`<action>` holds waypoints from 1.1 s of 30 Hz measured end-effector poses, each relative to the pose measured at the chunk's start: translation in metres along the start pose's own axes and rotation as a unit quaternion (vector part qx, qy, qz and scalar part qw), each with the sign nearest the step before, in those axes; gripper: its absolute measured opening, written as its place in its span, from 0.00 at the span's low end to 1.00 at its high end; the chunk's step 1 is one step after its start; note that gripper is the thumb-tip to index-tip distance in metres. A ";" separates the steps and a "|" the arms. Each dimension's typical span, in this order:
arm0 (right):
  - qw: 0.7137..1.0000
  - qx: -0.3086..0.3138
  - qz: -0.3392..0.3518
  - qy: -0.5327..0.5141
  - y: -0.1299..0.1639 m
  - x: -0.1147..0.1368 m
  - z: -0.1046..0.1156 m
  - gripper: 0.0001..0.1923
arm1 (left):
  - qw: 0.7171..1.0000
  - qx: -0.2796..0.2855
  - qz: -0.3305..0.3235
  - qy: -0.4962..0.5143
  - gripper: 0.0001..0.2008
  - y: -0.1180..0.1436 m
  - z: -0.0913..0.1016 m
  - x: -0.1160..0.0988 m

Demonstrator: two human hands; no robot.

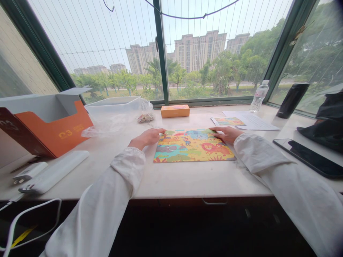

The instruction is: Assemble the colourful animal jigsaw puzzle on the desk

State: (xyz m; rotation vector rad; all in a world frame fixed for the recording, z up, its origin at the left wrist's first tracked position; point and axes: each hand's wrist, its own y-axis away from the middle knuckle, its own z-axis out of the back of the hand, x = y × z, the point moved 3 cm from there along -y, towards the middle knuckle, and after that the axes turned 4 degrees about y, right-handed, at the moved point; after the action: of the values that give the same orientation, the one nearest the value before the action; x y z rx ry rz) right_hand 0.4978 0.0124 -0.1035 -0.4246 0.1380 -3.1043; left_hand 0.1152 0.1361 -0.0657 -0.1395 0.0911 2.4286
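A colourful jigsaw puzzle board (191,147) with cartoon animals lies flat on the pale desk (187,178) in front of me. My left hand (149,136) rests at the board's far left corner, fingers curled on its edge. My right hand (226,134) lies on the far right corner, fingers stretched leftward over the picture. Both arms wear white sleeves. A small printed picture of the same scene (227,121) lies just beyond my right hand.
An orange box (175,110) sits by the window. A clear plastic bag with loose pieces (144,117) and a white tray (112,105) are left of it. An open orange carton (45,121), white chargers (50,173), papers (254,121), water bottle (259,95), black flask (292,100) and phone (308,157) surround.
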 end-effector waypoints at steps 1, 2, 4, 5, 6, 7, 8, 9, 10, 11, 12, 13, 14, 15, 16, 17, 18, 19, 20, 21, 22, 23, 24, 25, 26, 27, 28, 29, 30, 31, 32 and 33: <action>1.000 -0.002 -0.002 0.001 0.000 0.000 0.000 0.31 | 1.000 0.001 -0.001 0.001 0.30 0.000 0.000 0.000; 1.000 -0.003 -0.004 0.001 0.000 -0.001 0.000 0.30 | 1.000 0.001 -0.003 0.001 0.30 0.000 0.000 0.000; 1.000 -0.005 -0.002 -0.003 -0.001 -0.002 -0.001 0.30 | 1.000 0.001 -0.009 0.001 0.29 0.001 0.001 -0.001; 1.000 -0.005 0.002 -0.006 -0.001 -0.002 -0.001 0.30 | 1.000 -0.001 -0.011 0.002 0.29 0.001 0.001 -0.001; 1.000 -0.006 0.007 -0.009 -0.001 -0.002 -0.001 0.30 | 1.000 -0.003 -0.012 0.003 0.29 0.001 0.001 -0.001; 1.000 -0.008 0.011 -0.011 -0.001 -0.003 -0.002 0.30 | 1.000 -0.006 -0.012 0.004 0.29 0.001 0.001 -0.001; 1.000 -0.010 0.011 -0.011 -0.001 -0.003 -0.002 0.29 | 1.000 -0.009 -0.013 0.005 0.29 0.002 0.001 -0.001; 1.000 -0.012 0.010 -0.011 -0.001 -0.003 -0.002 0.29 | 1.000 -0.011 -0.013 0.006 0.29 0.002 0.001 -0.001; 1.000 -0.012 0.007 -0.009 -0.001 -0.003 -0.002 0.29 | 1.000 -0.012 -0.013 0.007 0.29 0.002 0.001 0.000; 1.000 -0.011 0.004 -0.007 -0.001 -0.003 -0.001 0.29 | 1.000 -0.012 -0.014 0.007 0.29 0.002 0.001 0.000; 1.000 -0.008 0.001 -0.005 -0.001 -0.003 -0.001 0.29 | 1.000 -0.012 -0.013 0.006 0.29 0.001 0.000 0.000; 1.000 -0.006 0.001 -0.004 -0.001 -0.002 -0.001 0.29 | 1.000 -0.010 -0.013 0.005 0.29 0.001 0.000 -0.001; 1.000 -0.005 0.001 -0.004 -0.001 -0.002 -0.001 0.30 | 1.000 -0.009 -0.012 0.002 0.29 0.001 0.000 -0.001; 1.000 -0.005 0.002 -0.006 -0.001 -0.002 -0.001 0.30 | 1.000 -0.007 -0.013 0.000 0.29 0.001 0.000 -0.001; 1.000 -0.005 0.003 -0.008 -0.001 -0.002 -0.001 0.30 | 1.000 -0.007 -0.013 -0.002 0.30 0.001 0.000 -0.001; 1.000 -0.006 0.006 -0.011 -0.001 -0.002 -0.001 0.29 | 1.000 -0.008 -0.013 -0.003 0.30 0.001 0.000 -0.001; 1.000 -0.007 0.008 -0.013 -0.001 -0.002 -0.002 0.29 | 1.000 -0.010 -0.012 -0.004 0.30 0.002 0.000 -0.002; 1.000 -0.008 0.011 -0.016 -0.002 -0.003 -0.002 0.29 | 1.000 -0.011 -0.011 -0.005 0.30 0.002 0.000 -0.002; 1.000 -0.009 0.012 -0.018 -0.002 -0.004 -0.003 0.29 | 1.000 -0.013 -0.010 -0.005 0.30 0.002 0.000 -0.002; 1.000 -0.010 0.014 -0.021 -0.003 -0.005 -0.004 0.29 | 1.000 -0.015 -0.009 -0.006 0.30 0.001 0.000 -0.001; 1.000 -0.011 0.015 -0.023 -0.004 -0.006 -0.005 0.29 | 1.000 -0.017 -0.009 -0.005 0.30 0.001 0.000 -0.001; 1.000 -0.013 0.015 -0.024 -0.004 -0.007 -0.005 0.29 | 1.000 -0.018 -0.009 -0.005 0.30 0.001 0.000 -0.001; 1.000 -0.014 0.014 -0.023 -0.005 -0.008 -0.006 0.28 | 1.000 -0.020 -0.009 -0.005 0.30 0.001 -0.001 -0.001; 1.000 -0.015 0.012 -0.020 -0.006 -0.008 -0.006 0.28 | 1.000 -0.022 -0.009 -0.005 0.30 0.001 -0.001 -0.001; 1.000 -0.016 0.010 -0.015 -0.006 -0.009 -0.006 0.29 | 1.000 -0.024 -0.009 -0.005 0.31 0.000 -0.001 -0.001; 1.000 -0.017 0.007 -0.009 -0.006 -0.009 -0.006 0.29 | 1.000 -0.025 -0.010 -0.004 0.31 0.000 -0.001 -0.001; 1.000 -0.018 0.005 -0.005 -0.007 -0.010 -0.006 0.29 | 1.000 -0.026 -0.010 -0.003 0.31 0.000 -0.002 -0.001; 1.000 -0.019 0.004 -0.001 -0.007 -0.010 -0.006 0.29 | 1.000 -0.026 -0.011 -0.002 0.31 0.000 -0.002 -0.001; 1.000 -0.021 0.006 0.000 -0.007 -0.010 -0.005 0.29 | 1.000 -0.025 -0.012 0.000 0.31 0.000 -0.002 -0.001; 1.000 -0.023 0.007 0.000 -0.008 -0.011 -0.005 0.29 | 1.000 -0.024 -0.013 0.002 0.31 0.000 -0.002 -0.002; 1.000 -0.024 0.009 -0.001 -0.008 -0.011 -0.005 0.29 | 1.000 -0.023 -0.015 0.005 0.32 0.000 -0.002 -0.002; 1.000 -0.025 0.009 -0.001 -0.009 -0.012 -0.005 0.29 | 1.000 -0.022 -0.017 0.008 0.32 0.000 -0.002 -0.003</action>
State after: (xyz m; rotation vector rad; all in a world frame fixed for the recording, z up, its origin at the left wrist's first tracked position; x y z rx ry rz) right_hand 0.5079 0.0216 -0.1112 -0.4251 0.2194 -3.0877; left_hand 0.1175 0.1339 -0.0668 -0.1797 0.0421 2.3963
